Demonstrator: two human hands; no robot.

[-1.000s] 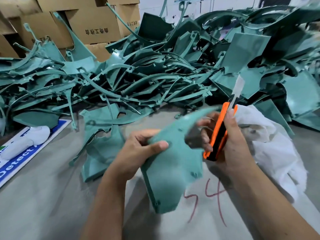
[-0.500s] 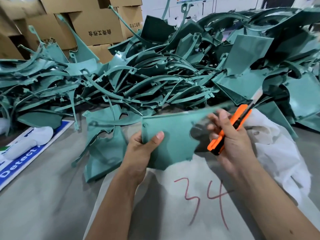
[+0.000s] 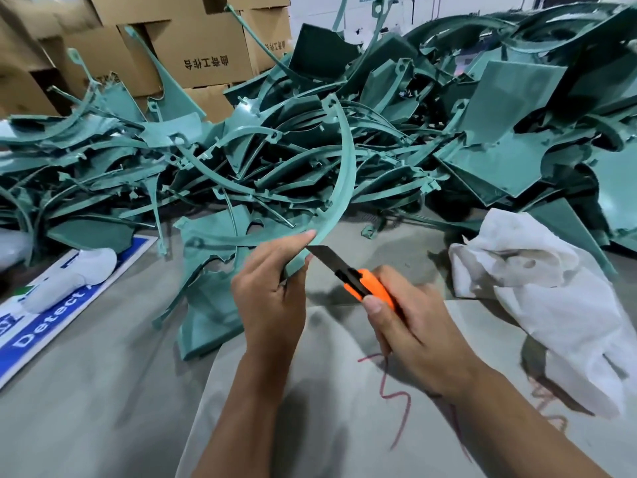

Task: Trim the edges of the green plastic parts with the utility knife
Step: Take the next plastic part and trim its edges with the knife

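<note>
A: Two bare hands. What do they hold?
B: The left hand (image 3: 272, 298) has fingers curled round a green part (image 3: 339, 188), pinching its lower end; the curved strip arcs up past the fingertips.
A: And the other?
B: The right hand (image 3: 410, 326) grips an orange knife (image 3: 358, 281), fingers clamped on its handle, blade tip touching the part just beside the left fingertips.

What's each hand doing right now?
Left hand: gripping the green part.
Right hand: gripping the knife, blade at the part's edge.
</note>
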